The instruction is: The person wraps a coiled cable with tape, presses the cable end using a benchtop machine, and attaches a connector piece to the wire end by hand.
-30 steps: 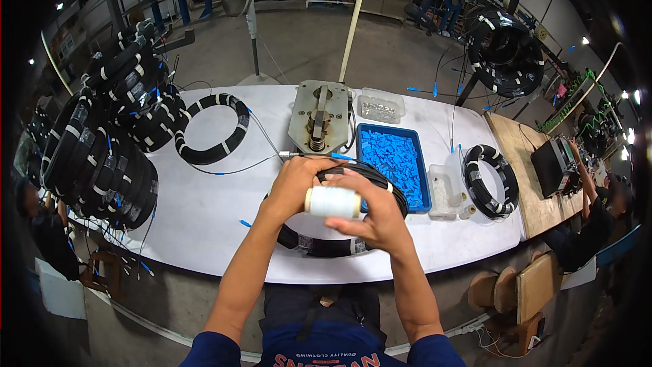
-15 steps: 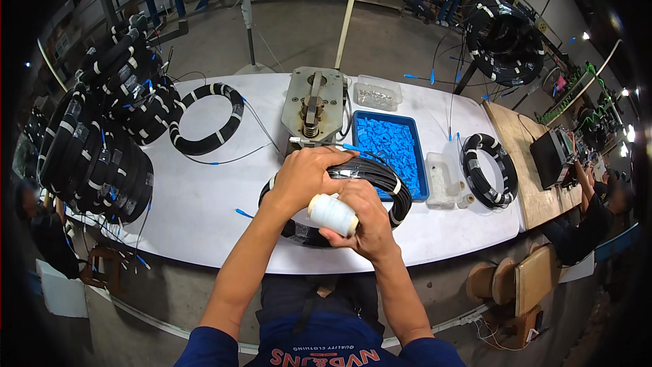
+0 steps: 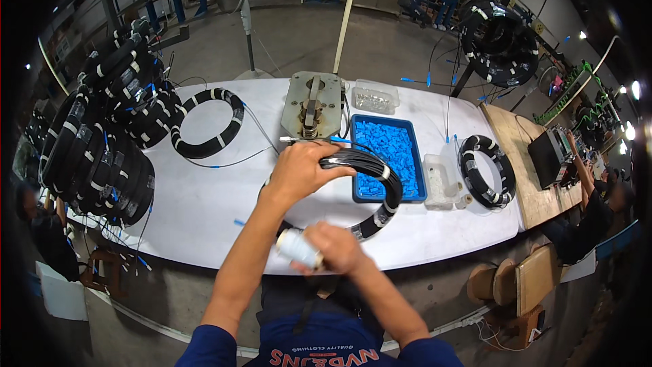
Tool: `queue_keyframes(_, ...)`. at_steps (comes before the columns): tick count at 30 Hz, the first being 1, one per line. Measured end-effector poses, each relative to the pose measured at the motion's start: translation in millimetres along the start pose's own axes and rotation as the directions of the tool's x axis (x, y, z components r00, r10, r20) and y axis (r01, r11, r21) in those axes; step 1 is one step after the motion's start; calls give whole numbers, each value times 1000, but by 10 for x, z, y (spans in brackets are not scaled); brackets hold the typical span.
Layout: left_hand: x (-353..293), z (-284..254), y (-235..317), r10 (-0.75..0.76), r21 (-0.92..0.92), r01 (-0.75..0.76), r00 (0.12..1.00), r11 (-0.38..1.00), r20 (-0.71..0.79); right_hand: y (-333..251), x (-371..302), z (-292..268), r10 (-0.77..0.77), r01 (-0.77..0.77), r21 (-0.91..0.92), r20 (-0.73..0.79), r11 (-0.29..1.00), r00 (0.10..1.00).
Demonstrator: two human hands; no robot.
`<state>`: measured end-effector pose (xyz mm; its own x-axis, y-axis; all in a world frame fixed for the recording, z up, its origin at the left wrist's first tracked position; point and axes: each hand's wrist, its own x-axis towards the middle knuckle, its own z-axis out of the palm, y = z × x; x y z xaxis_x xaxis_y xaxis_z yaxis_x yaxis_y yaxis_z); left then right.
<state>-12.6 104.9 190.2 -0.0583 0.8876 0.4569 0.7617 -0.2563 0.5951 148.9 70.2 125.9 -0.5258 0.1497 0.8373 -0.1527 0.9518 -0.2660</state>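
A white-topped table (image 3: 448,231) is stretching across a workshop floor; at its left end, a heap of black cable coils (image 3: 125,177) is standing; near the table's middle, 1 black coil (image 3: 361,158) with pale bands is sitting before the worker, its right side overlapping, in this view, a blue tray (image 3: 411,198) that is holding small blue pieces; behind the coil, a metal device (image 3: 299,105) is resting; the person's left hand (image 3: 304,171) is gripping the coil's upper left part, fingers clamped over it; the right hand (image 3: 334,248), blurred, is holding its fingers closed on 1 end of a white roll (image 3: 297,249), which is tilting at the coil's near side.
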Motion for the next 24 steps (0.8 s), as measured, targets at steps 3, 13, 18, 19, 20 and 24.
queue_keyframes(3,-20,12,-182,11,2,-11,999,1000,-53,-15,-221,108,151,-146,138,-31,980,988)
queue_keyframes(13,-74,-138,-118,39,-105,-27,993,994,113,905,-516,94,748,-720,-236,45,652,663)
queue_keyframes(18,-51,-124,-180,14,-158,9,989,987,144,1221,-97,110,889,-703,-545,248,457,386)
queue_keyframes(19,-40,-136,-179,17,-179,13,986,984,165,1253,-32,130,927,-690,-627,325,361,189)
queue_keyframes(20,-32,-152,-160,22,-198,16,982,980,185,1290,-92,181,928,-692,-627,321,358,190)
queue_keyframes(24,-84,-148,-122,125,-109,-111,983,988,131,1497,-303,397,769,-544,-644,109,538,630)
